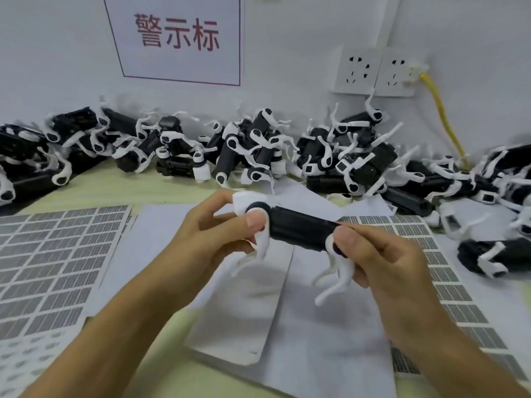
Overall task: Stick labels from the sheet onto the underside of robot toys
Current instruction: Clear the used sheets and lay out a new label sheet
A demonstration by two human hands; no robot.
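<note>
Table [178,185] – label sheets [54,254], toys [244,147].

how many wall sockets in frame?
2: left socket and right socket, side by side on the wall upper right. The yellow cable plugs in beside the right one.

This looks like a small assembly or packing workstation in a toy factory or workshop. Far along the pale green bench [178,326], against a plain white wall, dozens of identical black-and-white robot toys [250,150] lie heaped in a long row, and sheets of small printed labels [48,259] are spread on the near left and at the right [448,285], with blank white backing paper [301,334] between them. On the wall hang a red-bordered notice [175,38] with large red Chinese characters and, to the right, two white power sockets [376,71] with a yellow cable [442,119] plugged in beside them.
</note>
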